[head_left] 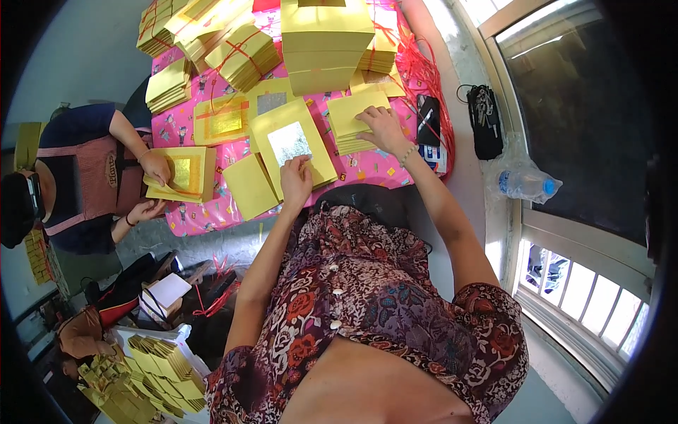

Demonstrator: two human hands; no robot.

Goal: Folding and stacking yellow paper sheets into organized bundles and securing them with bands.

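My left hand (295,180) rests at the lower edge of a silver square (286,141) on a yellow paper sheet (321,155). Its fingers are curled together against the paper. Over a stack of folded yellow papers (346,121) lies my right hand (385,131), with fingers apart on the stack's right side. A folded yellow paper (248,187) sits just left of the sheet under my left hand. Behind it are a sheet with a gold square (227,124) and another silver-square sheet (272,103).
Tied yellow paper bundles (244,56) and a tall yellow stack (328,60) stand far on the pink tablecloth (374,166). Red strings (424,78) and a phone (429,119) lie right. At left a co-worker's hands (155,166) hold yellow papers. A wrapped bottle (522,182) is by the window.
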